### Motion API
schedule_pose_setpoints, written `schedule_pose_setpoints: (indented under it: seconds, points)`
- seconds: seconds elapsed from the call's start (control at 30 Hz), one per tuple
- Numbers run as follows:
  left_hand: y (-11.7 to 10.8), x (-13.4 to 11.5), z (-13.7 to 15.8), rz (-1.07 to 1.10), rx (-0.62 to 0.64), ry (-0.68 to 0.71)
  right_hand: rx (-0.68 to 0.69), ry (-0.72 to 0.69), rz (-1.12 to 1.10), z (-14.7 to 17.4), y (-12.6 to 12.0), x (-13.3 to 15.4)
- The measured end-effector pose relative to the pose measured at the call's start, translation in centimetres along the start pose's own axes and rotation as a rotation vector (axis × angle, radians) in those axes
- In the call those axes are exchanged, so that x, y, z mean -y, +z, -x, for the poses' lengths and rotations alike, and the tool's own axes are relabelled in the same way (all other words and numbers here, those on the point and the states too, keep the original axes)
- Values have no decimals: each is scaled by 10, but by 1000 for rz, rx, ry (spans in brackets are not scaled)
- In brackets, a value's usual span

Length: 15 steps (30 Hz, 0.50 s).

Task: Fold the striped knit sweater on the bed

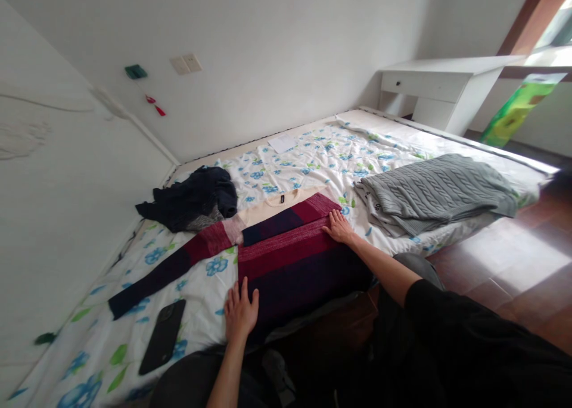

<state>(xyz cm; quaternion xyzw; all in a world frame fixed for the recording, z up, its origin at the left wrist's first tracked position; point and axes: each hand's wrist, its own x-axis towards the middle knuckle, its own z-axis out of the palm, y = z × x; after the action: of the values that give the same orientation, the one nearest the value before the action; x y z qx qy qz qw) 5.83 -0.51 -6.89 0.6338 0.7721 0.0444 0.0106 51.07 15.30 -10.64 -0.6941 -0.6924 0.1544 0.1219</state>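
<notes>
A striped sweater (286, 253) in cream, burgundy and navy lies spread on the floral bedsheet (313, 152). One sleeve is folded across its body; the other stretches out to the left. My left hand (241, 312) rests flat at the sweater's left edge, fingers spread. On the right edge, by the cuff of the folded sleeve, lies my right hand (339, 226), its fingers extended and pressing on the knit. Neither hand grips the cloth. A black phone (163, 336) is on the sheet left of my left hand.
Folded grey cable-knit clothing (438, 187) sits on the bed at right. A crumpled dark garment (196, 196) lies at left near the wall. White paper (282, 143) is by the back edge. A white desk (429, 86) stands beyond the bed, with tiled floor (513, 265) at right.
</notes>
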Motion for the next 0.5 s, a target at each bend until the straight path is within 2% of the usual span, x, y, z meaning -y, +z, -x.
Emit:
schedule_pose_setpoints:
  seconds: [0.23,0.5]
  points:
    - [-3,-2,4,-8,-8,13,21,33,27,7,2,1]
    - [-4,-4,6,12,-19,-3,62,8,53,29,-1,-5]
